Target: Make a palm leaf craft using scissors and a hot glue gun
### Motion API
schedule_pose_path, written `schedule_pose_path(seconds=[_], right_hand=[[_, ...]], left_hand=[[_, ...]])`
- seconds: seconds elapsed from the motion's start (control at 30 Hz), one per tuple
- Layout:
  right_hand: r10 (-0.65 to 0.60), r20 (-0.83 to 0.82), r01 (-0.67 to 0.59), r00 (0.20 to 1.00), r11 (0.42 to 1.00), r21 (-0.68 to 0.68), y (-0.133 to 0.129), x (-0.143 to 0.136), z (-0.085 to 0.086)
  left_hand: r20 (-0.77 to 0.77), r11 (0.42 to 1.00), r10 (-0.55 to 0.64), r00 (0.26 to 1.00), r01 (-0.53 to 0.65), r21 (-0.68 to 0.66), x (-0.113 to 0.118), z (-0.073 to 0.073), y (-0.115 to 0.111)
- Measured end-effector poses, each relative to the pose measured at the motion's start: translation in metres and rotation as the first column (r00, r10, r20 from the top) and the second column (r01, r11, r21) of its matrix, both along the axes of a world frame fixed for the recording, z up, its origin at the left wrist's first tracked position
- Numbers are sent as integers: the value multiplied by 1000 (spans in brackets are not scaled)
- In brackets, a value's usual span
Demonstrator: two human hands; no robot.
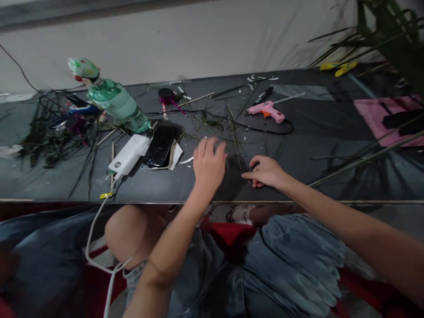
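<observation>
My left hand (209,162) is over the dark table, its fingers apart and nothing seen in them. To its right, my right hand (263,172) has thumb and fingers closed near the table's front edge, on the lower end of a thin green leaf strip (233,128). The strip runs up and away across the table. Beyond my hands lies a pink glue gun (267,111) with a dark cord. A black phone (160,146) and a white power bank (130,154) lie to the left of my left hand.
A green bottle (119,106) stands at the back left, beside heaped leaf strips (46,137). Yellow-handled scissors (346,69) and a pink cloth (371,119) lie at the right, near long leaves. A white cable (91,232) hangs over the front edge. Another person's clothing shows at lower left.
</observation>
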State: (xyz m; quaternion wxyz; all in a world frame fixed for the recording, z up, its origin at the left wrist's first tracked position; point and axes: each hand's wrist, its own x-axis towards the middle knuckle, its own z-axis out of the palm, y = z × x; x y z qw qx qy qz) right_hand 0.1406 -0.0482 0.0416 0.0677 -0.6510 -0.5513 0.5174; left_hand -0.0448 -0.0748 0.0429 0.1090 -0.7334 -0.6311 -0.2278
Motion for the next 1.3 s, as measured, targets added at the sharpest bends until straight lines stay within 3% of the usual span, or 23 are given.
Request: schedule_pose_path(seconds=[0.07,0.17,0.33,0.7,0.97,1.13,1.3], right_hand=[[-22,-14,21,1000,1000,-10,-1,0,0],[-26,-38,26,999,1000,3,-2,0,-1],[-27,-69,27,997,1000,-7,-1,1,-2],[-21,-86,20,996,1000,-8,-2,4,-4],[-29,-102,23,994,998,-62,3,5,-4],[-75,-103,69,992,996,-57,6,4,-5],[-62,-76,58,995,997,-48,6,2,-8]], left_hand=[[4,987,-161,987,161,-14,7,-16,-26],[-51,965,-262,964,260,-43,7,-28,-41],[-176,945,-325,929,325,-33,-6,-28,-33],[-225,920,-387,894,390,-35,-9,-31,-28],[-355,863,-476,804,505,-14,-21,-29,-20],[-328,855,-513,793,505,-119,-23,-25,-18],[-317,839,-533,785,538,-79,-24,-26,-17]])
